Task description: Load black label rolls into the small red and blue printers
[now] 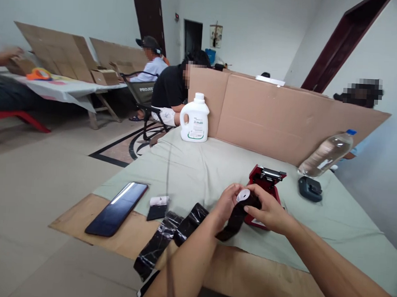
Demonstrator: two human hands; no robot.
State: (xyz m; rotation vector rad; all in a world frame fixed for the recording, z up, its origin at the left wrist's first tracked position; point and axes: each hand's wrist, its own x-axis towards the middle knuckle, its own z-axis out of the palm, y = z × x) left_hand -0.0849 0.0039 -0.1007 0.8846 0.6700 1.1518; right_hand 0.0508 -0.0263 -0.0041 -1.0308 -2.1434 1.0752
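Hands meet over the table edge: your left hand (227, 202) and right hand (269, 210) are close together, both clamped on a small roll (243, 196) w/ a white end face and a black strip (181, 229) trailing off it. Strip runs down-left from your left hand, over the bare board, and hangs past the near edge; it looks glossy and crinkled. Roll sits between your thumbs, just in front of the red device (265, 183), which is right behind your right hand w/ its lid up and a metal bar showing at the top. Can't tell if the roll touches the device or only overlaps it in view. Risks, as I judge them: loose strip is long and unsupported, so a tug from either hand could drag it off the edge or crease it more; it could also snag on the board's edge. Thumb on the white end face may push the core sideways and let the winding telescope. Small black-and-white item (158, 207) and the phone (117, 208) lie well left of your left hand, near the strip's path, so a sweep of the strip could shift them. Black gadget (310, 189) and the tilted water bottle (328, 153) sit beyond your right hand; an elbow swing could knock the bottle down.
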